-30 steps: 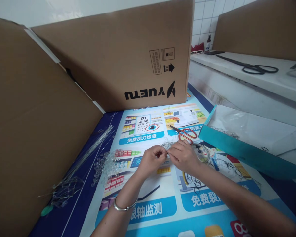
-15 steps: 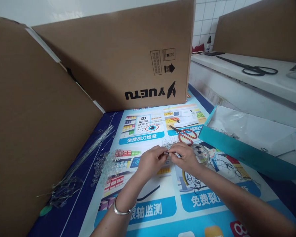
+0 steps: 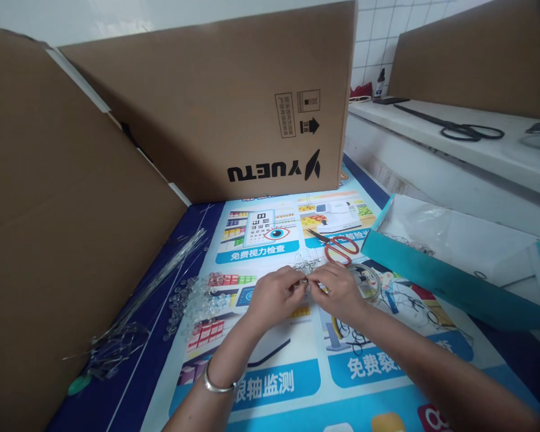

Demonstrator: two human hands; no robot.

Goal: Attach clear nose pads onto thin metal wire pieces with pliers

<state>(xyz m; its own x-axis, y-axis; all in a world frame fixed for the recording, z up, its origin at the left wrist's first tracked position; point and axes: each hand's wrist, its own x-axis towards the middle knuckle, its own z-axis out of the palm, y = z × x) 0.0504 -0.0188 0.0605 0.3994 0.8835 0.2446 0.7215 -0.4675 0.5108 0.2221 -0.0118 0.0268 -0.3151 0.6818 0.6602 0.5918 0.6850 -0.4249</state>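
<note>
My left hand [image 3: 276,297] and my right hand [image 3: 337,291] meet fingertip to fingertip over the printed sheet [image 3: 261,399]. Both are closed in a pinch around something small and dark, mostly hidden by the fingers. Just beyond the fingertips lies a small heap of clear pieces with thin wire [image 3: 306,262]. Red-handled scissors [image 3: 342,251] rest behind my right hand, blades pointing left. A round clear ring or dish [image 3: 374,282] is partly covered by that hand. Thin black loops [image 3: 356,343] lie below my right forearm.
Clear beads [image 3: 191,303] are scattered left of my hands, beside a bundle of thin wires [image 3: 166,270]. A teal box [image 3: 432,273] stands at the right. Cardboard walls [image 3: 198,114] close off the back and left. Large black scissors [image 3: 468,129] lie on a white ledge.
Both hands stay at the same spot, fingertips together, with the fingers of the right hand shifted slightly. The whole view has moved a little.
</note>
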